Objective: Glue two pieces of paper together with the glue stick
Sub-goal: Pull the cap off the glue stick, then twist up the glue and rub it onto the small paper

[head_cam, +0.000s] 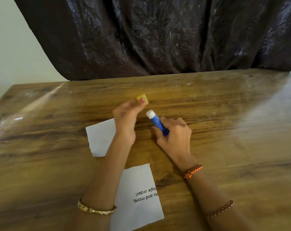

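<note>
Your right hand (174, 136) grips the uncapped glue stick (156, 122) at the centre of the frame while your left hand (126, 120) holds its yellow cap (143, 98) just above.

Your right fingers are wrapped around the blue barrel, which tilts so its white tip points toward the upper left, near your left hand but not touching it. Your left thumb and fingers are pinched on the cap, with the thumbnail lying across it. A blank piece of paper (100, 138) lies flat on the wooden table (233, 130) left of centre, partly under your left wrist. The second paper, the printed sheet (138, 197), lies in the lower middle between your forearms, apart from the first. A dark curtain (158, 35) fills the top of the frame.
</note>
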